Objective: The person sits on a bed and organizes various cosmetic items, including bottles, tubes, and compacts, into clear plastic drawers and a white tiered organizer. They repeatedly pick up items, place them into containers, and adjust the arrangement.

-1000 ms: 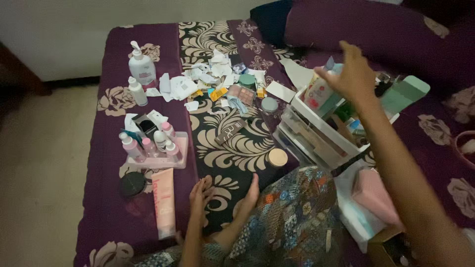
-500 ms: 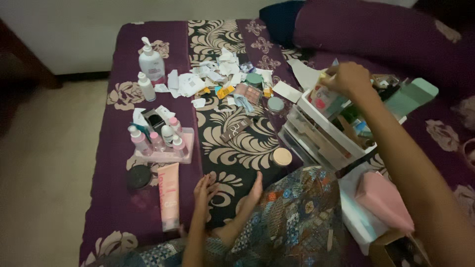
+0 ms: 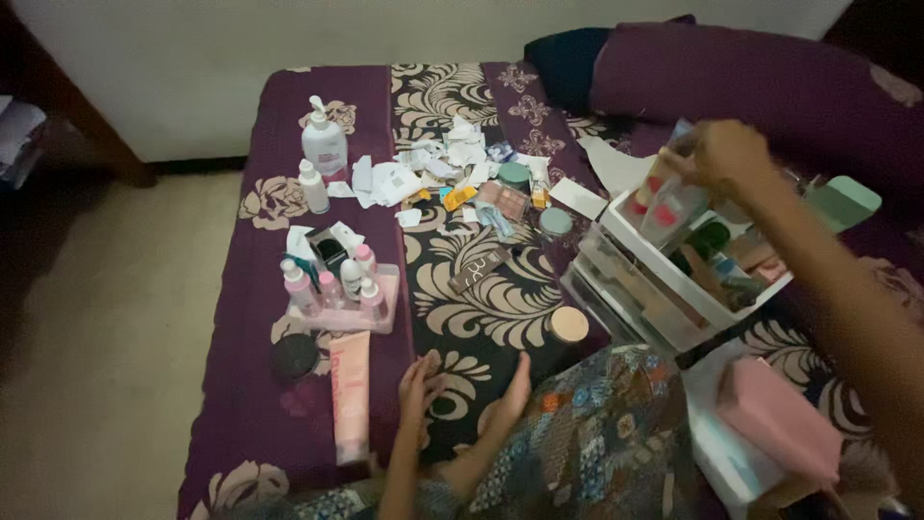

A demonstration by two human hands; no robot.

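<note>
The scene is dimly and evenly lit, without glare. The right hand (image 3: 727, 154) is smeared by motion blur. Corners are darkened.

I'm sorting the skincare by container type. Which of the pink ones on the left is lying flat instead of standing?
The long pink tube, lying flat on the purple bedspread just below the pink tray. The small pink-capped bottles stand upright in that tray.

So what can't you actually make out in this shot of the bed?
Head view only:
- Right hand: motion-blurred, so its grip on the bottle is unclear.
- White drawer organizer: contents dim and overlapping.
- Paper scraps: too small to identify.
- Left hand: resting open on the bedspread.
</note>
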